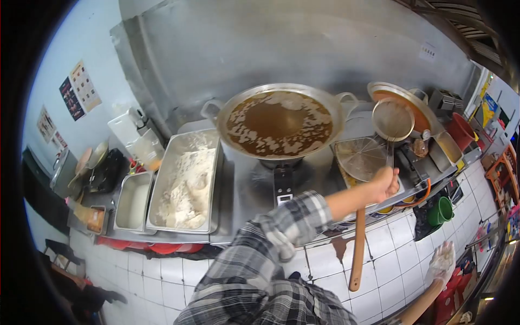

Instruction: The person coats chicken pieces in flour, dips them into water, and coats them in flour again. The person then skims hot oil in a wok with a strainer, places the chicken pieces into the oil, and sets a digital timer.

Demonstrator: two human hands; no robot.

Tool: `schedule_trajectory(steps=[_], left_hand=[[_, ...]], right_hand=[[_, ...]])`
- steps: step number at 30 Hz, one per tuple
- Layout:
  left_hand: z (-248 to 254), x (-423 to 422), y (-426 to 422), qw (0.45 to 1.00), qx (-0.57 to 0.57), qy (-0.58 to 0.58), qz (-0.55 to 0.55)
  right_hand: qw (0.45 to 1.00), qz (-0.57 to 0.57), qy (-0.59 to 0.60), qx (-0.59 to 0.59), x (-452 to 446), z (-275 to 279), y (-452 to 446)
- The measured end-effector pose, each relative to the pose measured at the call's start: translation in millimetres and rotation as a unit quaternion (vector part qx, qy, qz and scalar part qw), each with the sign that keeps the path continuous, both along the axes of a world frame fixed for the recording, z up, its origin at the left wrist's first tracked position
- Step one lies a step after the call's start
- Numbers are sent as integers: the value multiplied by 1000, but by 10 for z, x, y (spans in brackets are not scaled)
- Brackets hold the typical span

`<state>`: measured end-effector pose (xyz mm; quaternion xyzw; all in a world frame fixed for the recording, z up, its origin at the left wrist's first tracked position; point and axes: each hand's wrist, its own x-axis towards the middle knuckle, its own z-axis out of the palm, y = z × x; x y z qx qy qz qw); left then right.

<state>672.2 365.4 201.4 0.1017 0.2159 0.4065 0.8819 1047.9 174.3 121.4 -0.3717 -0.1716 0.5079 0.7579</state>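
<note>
Reaching rightward, left hand (382,185) apparently clasps strainer (393,119)

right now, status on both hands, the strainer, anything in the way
Left hand closed on strainer. Right hand open, empty, off to the side. Strainer right of wok. Wooden handle juts out below left forearm, might snag.

and here we have a plaid shirt (230,287), checks of black, grey and off-white, broad dark bands crossed by thin pale lines, the cloth creased and loose. the same checks run down the left sleeve (300,219), wide at its end, leaving the forearm bare. the left hand (383,184) is bare too, and over on the right hand (441,262) there's a whitish, patchy layer, powder or thin glove, hard to tell which.
</note>
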Motion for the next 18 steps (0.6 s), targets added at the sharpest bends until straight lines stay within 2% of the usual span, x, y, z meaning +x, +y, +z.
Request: schedule_trajectory(steps=[1,4,7,9,10,11,12,13,15,18], left_hand=[[95,-313,-6,999,21,-15,-22],[570,-1400,-94,993,106,52,-16],[724,-2489,-30,939,232,242,74],[833,-3159,1,791,247,537,157],[877,-3433,-39,735,245,602,196],[679,-3892,161,678,288,631,243],[699,-4129,190,499,266,786,251],[735,-4313,225,291,230,895,248],[734,-4651,343,188,161,951,188],[532,-4902,416,59,164,975,135]], right_hand=[[1000,14,-3,18,-36,11,121],[997,43,-12,66,-282,86,395],[996,47,-26,72,-610,269,625],[998,31,-25,46,-746,290,796],[998,32,-39,33,-767,240,879],[998,34,-54,19,-755,186,982],[997,35,-69,5,-756,176,1077],[998,20,-51,-16,-920,290,1104],[999,9,-49,-17,-1027,315,1174],[999,4,-43,-20,-1084,317,1212]])
